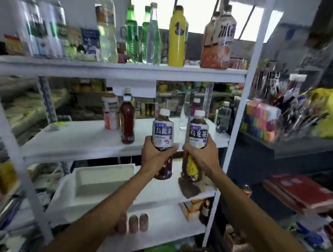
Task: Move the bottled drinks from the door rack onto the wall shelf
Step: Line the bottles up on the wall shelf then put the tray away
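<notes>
Gripping upright, side by side: left bottle (162, 133) in left hand (155, 156), fingers curled round it; right bottle (197, 136) in right hand (201, 156), fingers likewise. Shelf (83, 139) edge just beyond the fingers.

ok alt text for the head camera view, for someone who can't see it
The left hand grips a white-capped plastic tea bottle with purple base, the right hand a matching yellow-based bottle, raised before a white metal shelf unit. Other bottled drinks stand on its middle and top boards.
</notes>
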A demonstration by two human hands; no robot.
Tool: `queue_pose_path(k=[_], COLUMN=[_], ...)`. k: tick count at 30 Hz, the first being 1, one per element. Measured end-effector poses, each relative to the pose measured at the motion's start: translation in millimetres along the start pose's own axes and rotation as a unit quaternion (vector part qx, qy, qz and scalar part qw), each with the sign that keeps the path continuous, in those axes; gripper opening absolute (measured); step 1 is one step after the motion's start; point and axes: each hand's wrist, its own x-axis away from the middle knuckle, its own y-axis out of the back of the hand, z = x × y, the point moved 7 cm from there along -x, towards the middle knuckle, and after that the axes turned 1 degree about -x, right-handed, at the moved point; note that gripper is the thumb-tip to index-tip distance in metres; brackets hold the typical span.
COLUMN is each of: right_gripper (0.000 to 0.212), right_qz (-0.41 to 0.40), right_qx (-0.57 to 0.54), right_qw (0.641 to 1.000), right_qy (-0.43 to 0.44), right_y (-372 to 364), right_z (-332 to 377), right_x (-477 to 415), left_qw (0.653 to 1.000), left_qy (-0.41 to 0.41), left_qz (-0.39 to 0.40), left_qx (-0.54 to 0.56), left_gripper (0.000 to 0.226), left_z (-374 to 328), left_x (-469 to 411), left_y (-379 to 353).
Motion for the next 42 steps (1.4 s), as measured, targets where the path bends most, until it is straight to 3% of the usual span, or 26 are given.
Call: queue_pose_path(k=[8, 14, 17, 21, 23, 30, 35, 40, 42], right_gripper=[0.042, 0.073, 0.072, 0.056, 0.070, 0.085, 0.074, 0.085, 0.079], right_qz=[0.051, 0.131, 0.162, 0.206, 0.228, 0.310, 0.358, 0.401, 0.419], right_qx=[-0.006, 0.019, 0.016, -0.010, -0.013, -0.017, -0.037, -0.068, -0.076], right_qw=[0.997, 0.989, 0.983, 0.973, 0.967, 0.943, 0.923, 0.899, 0.891], right_qy=[0.065, 0.070, 0.083, 0.105, 0.117, 0.124, 0.138, 0.160, 0.156], right_y=[-21.5, -72.4, -108.7, -166.6, -198.0, -312.5, -382.5, -438.9, -462.2], right_z=[69.2, 88.6, 99.5, 122.1, 133.1, 161.4, 181.0, 196.6, 199.4], right_x=[-25.9, -22.3, -18.6, -5.3, 3.3, 45.9, 81.1, 113.7, 123.1], left_qw=[0.993, 0.983, 0.980, 0.973, 0.967, 0.940, 0.915, 0.897, 0.887], left_qy=[-0.049, -0.047, -0.030, -0.028, -0.024, 0.007, 0.041, 0.049, 0.057], left_qz=[-0.099, -0.153, -0.171, -0.214, -0.240, -0.318, -0.375, -0.408, -0.427], left_qx=[-0.051, -0.092, -0.094, -0.082, -0.077, -0.124, -0.145, -0.163, -0.166], left_gripper=[0.074, 0.076, 0.074, 0.075, 0.076, 0.075, 0.067, 0.065, 0.068], left_z=[-66.2, -73.8, -70.1, -64.9, -61.5, -47.5, -37.1, -29.2, -24.4], left_x=[-14.7, -8.5, -7.2, -1.1, 1.1, 14.3, 32.2, 48.5, 51.9], left_y=[44.6, 98.9, 134.2, 188.3, 218.1, 330.8, 402.4, 453.2, 470.7])
